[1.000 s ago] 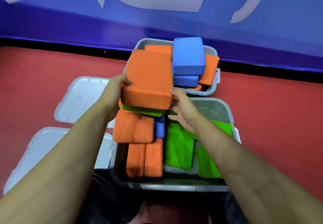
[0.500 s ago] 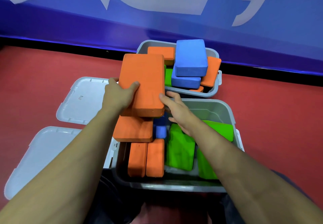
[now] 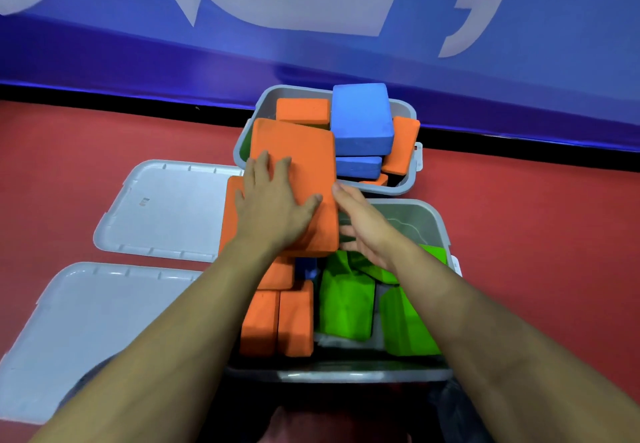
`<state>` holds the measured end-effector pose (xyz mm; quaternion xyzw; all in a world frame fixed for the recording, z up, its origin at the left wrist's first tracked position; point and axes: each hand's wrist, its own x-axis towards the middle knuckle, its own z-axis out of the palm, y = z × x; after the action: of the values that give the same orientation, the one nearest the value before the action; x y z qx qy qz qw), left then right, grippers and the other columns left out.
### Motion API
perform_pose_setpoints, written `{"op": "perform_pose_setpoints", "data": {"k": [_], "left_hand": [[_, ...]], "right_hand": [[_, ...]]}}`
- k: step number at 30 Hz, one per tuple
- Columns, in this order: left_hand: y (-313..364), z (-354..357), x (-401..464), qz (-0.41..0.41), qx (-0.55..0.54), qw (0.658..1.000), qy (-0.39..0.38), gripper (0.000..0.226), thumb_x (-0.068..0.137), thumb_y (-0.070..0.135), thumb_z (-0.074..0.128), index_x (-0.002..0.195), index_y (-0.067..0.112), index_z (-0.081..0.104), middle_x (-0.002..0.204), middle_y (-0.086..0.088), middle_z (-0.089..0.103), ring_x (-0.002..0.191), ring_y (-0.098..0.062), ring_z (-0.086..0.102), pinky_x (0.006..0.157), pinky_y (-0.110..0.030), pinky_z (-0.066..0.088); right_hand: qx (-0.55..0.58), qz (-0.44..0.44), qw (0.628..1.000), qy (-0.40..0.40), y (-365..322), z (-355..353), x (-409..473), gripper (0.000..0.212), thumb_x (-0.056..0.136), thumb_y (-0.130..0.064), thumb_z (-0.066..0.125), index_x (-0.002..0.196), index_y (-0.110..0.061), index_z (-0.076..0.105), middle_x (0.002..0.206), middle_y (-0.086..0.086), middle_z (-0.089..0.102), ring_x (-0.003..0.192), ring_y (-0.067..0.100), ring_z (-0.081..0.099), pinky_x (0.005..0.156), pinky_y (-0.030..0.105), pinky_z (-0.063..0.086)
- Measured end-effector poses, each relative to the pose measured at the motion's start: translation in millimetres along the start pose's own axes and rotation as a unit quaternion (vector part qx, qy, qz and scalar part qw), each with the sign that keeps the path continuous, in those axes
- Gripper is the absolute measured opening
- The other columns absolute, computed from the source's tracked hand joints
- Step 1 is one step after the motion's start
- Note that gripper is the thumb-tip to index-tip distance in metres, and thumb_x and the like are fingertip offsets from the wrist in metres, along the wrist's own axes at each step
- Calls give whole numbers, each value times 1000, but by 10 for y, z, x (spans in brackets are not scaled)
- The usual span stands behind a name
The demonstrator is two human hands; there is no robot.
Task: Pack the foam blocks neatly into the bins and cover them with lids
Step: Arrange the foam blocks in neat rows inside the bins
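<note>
Fingers of the left hand point(image 3: 273, 207) lie spread flat on the large orange block point(image 3: 298, 165), which bridges the near bin point(image 3: 433, 214) and far bin point(image 3: 408, 183). Right hand point(image 3: 363, 228), fingers relaxed, touches the block's right edge. Two lids point(image 3: 166, 207) lie left.

The near bin point(image 3: 440, 231) has open room only in its far right corner, behind the green blocks point(image 3: 346, 304); its left half is filled by upright orange blocks point(image 3: 277, 321) and roofed by the big orange block point(image 3: 298, 152), which lies tilted under the flat left hand point(image 3: 273, 207) with the right hand point(image 3: 367, 231) at its right edge. The far bin point(image 3: 405, 183) is heaped above its rim with a blue block point(image 3: 362, 117) on top, leaving no way in. Two lids point(image 3: 166, 207) cover the red floor point(image 3: 536, 252) to the left, while the floor to the right lies open up to the blue wall point(image 3: 346, 55).
</note>
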<state>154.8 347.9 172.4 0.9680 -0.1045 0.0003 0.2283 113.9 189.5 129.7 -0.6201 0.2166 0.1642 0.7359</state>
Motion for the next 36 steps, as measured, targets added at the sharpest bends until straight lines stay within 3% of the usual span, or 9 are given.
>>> {"op": "perform_pose_setpoints", "data": {"k": [4,9,16,20,24,27,29,32,36], "left_hand": [[-45,-23,73,-78,-140,986,51,97,83,45,77,157,17,21,162,-15,17,146,-35,27,118,-46,27],[-282,-53,141,-269,-350,893,-86,96,75,59,79,150,18,35,142,-4,53,120,-27,57,96,-41,48],[-423,-192,163,-264,-354,894,-73,78,81,62,71,140,17,49,123,1,61,98,-21,62,67,-30,46],[-656,-398,168,-280,-343,889,-114,87,69,69,75,135,16,55,121,-1,68,98,-21,69,73,-33,53],[-742,-490,99,-305,-360,869,-150,64,79,54,75,129,16,58,112,2,69,94,-16,66,66,-29,47],[-766,-458,155,-293,-328,894,-93,106,70,53,82,154,18,28,143,-6,53,118,-27,60,88,-43,52],[-709,-426,176,-244,-253,936,-35,115,72,54,82,159,22,12,158,-10,32,137,-34,44,110,-51,41],[-517,-363,100,-136,-95,986,24,107,79,59,73,159,20,14,164,-12,17,151,-33,19,121,-52,22],[-284,-207,3,-31,42,997,48,91,85,57,65,157,22,22,167,-10,5,154,-32,1,123,-56,5]], "right_hand": [[41,7,998,37,95,83,108,57,89,-68,59,136,-37,50,122,-10,70,113,21,68,94,47,54],[94,13,995,23,276,211,310,95,64,-79,77,141,-29,53,124,-5,72,112,16,70,105,43,51],[53,-29,998,17,247,406,340,89,65,-82,70,140,-35,55,124,-8,71,113,15,69,107,43,50],[-3,-49,999,-6,234,528,255,60,84,-73,61,134,-40,56,124,-11,70,114,10,67,108,37,49],[-55,-58,997,-7,300,667,221,81,69,-85,58,138,-43,52,126,-15,67,116,8,64,109,37,47],[-60,-57,997,10,304,710,243,87,62,-88,61,135,-40,56,124,-14,69,114,9,66,108,39,48],[-56,-55,997,17,311,698,260,88,61,-88,63,133,-38,58,122,-13,70,112,10,67,107,39,50],[-45,-56,997,8,330,658,272,87,63,-86,64,134,-35,60,120,-11,72,111,11,69,106,40,51],[-49,-43,998,15,295,557,249,102,57,-95,60,138,-34,58,124,-11,71,114,10,68,108,40,49]]}}
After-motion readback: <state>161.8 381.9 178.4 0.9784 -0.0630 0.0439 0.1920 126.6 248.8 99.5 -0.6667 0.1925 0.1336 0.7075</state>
